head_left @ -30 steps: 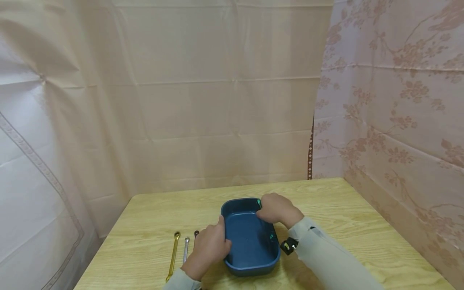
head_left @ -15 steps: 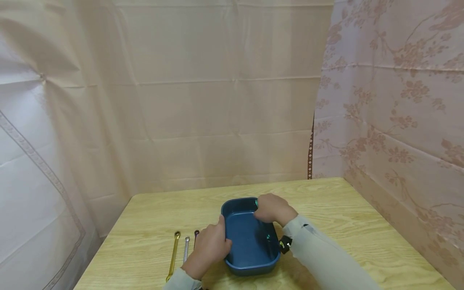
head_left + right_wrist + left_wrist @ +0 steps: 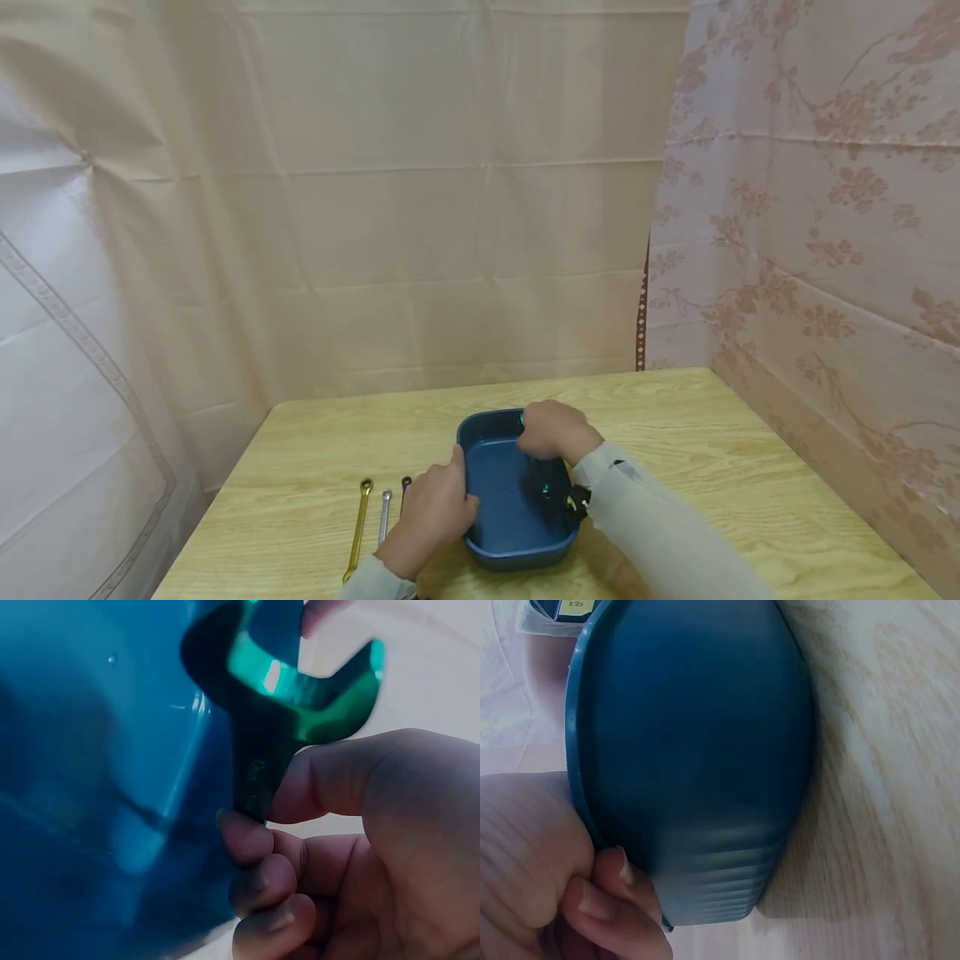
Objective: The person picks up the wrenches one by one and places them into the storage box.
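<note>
Wooden table (image 3: 675, 433) bears a blue tray (image 3: 480, 427); beside it, seemingly three wrenches (image 3: 383, 517).

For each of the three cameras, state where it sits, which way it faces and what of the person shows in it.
Head: worn on the head, facing forward and down at the wooden table; shows the left hand, the right hand and both sleeves.
Left wrist: beside the blue tray, facing its outer wall; shows the fingers gripping the rim.
Right wrist: close behind the right hand, facing into the tray; shows the fingers holding a green wrench.
Shared: all three views show the blue tray.
</note>
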Tool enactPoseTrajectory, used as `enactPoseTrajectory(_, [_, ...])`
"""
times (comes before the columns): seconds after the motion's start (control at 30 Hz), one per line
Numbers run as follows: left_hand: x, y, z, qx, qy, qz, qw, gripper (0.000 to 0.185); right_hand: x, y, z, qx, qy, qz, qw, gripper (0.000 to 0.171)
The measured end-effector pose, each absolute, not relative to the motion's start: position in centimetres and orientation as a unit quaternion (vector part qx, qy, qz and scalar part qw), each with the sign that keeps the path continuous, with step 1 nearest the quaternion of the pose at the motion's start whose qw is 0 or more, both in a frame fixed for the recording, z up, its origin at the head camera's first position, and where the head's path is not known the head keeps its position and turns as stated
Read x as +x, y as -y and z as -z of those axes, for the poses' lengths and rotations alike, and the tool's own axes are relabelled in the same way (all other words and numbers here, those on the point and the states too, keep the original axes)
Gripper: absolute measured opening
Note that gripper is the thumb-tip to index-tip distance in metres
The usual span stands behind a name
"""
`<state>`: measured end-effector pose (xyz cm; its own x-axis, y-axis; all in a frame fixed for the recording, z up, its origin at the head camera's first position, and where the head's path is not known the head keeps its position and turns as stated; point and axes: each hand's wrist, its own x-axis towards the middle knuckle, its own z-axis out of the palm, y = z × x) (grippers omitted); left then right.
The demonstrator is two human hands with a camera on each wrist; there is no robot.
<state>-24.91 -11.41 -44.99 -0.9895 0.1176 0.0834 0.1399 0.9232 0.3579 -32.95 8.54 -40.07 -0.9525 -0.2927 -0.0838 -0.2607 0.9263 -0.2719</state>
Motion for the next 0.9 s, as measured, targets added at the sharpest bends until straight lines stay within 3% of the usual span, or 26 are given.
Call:
enactPoseTrajectory(0.5, [-25.0,11.5,45.2,-0.064,0.980,0.184,0.031,0.078,-33.1,-7.1,41.1,-0.132,-0.986,0.094,0.048,0.039])
enactPoseTrajectory(0.9, [-25.0,11.5,45.1,-0.067,0.980,0.186,0.030,0.077,-33.4,-6.0,41.6,-0.108,-0.990,0.052,0.075,0.039])
